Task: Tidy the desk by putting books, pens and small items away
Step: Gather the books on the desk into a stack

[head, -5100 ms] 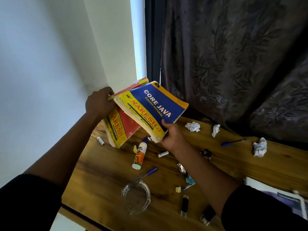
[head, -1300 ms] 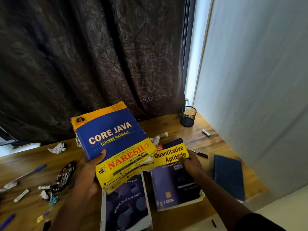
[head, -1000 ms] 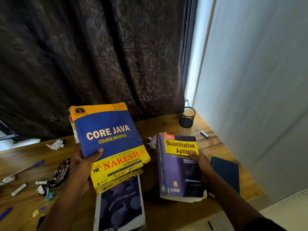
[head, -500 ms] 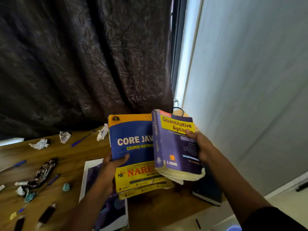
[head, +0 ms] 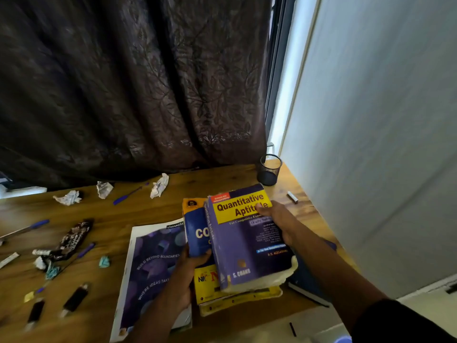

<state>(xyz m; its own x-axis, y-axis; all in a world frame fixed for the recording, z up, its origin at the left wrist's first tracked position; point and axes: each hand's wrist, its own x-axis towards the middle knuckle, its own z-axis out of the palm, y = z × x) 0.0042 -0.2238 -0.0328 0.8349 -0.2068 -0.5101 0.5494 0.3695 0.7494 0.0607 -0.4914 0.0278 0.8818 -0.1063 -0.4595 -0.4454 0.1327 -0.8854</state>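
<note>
My left hand [head: 183,276] grips the blue and yellow Core Java book [head: 197,233] at its left edge, with another yellow book [head: 237,302] stacked under it. My right hand [head: 277,219] holds the purple Quantitative Aptitude book [head: 242,243] by its right edge, lying on top of the Core Java book above the wooden desk [head: 118,214]. A purple notebook [head: 153,266] lies flat to the left of the stack. A dark blue book [head: 306,280] shows partly under my right forearm.
A black mesh pen cup [head: 269,169] stands in the back right corner. Crumpled papers [head: 159,185], blue pens [head: 128,194], a dark wrapper [head: 74,237] and small markers [head: 74,299] litter the left half. A curtain hangs behind; a wall is at right.
My right hand has lifted the purple book off the desk and laid it onto the Core Java stack in my left hand. The stack has sunk lower toward the desk.
</note>
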